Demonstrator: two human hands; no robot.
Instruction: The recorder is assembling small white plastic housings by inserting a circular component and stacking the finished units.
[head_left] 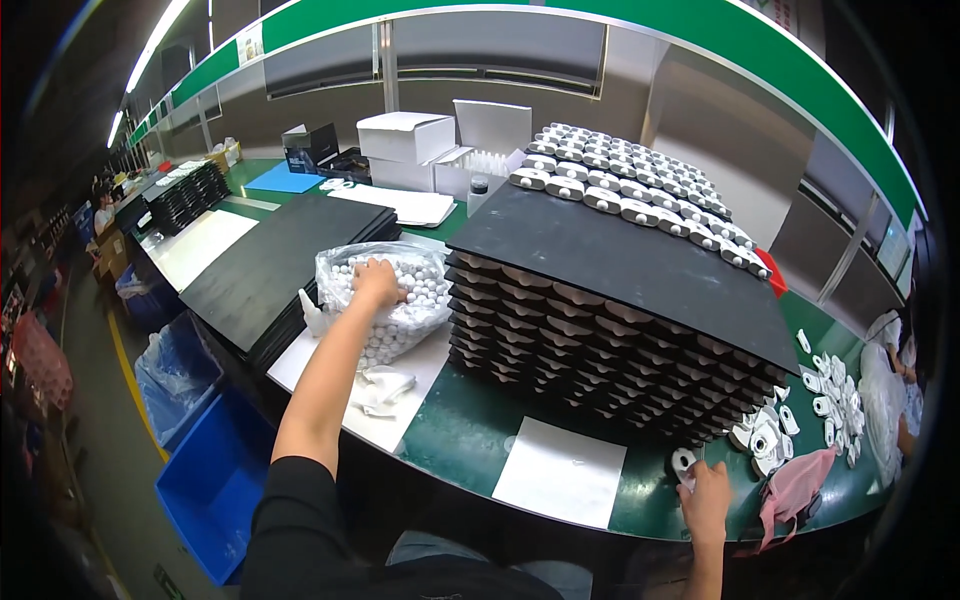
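Two hands are working apart: the left hand (378, 282) is reaching, fingers curled, into the clear bag (345, 268) of white balls (425, 285) at far left, while the right hand (706, 496) is pinching a white part (684, 463) near right, likely awaiting a ball.

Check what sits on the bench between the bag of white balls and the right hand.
Head view: a tall stack of black trays and a white sheet on the green bench lie between the bag of white balls and the right hand.
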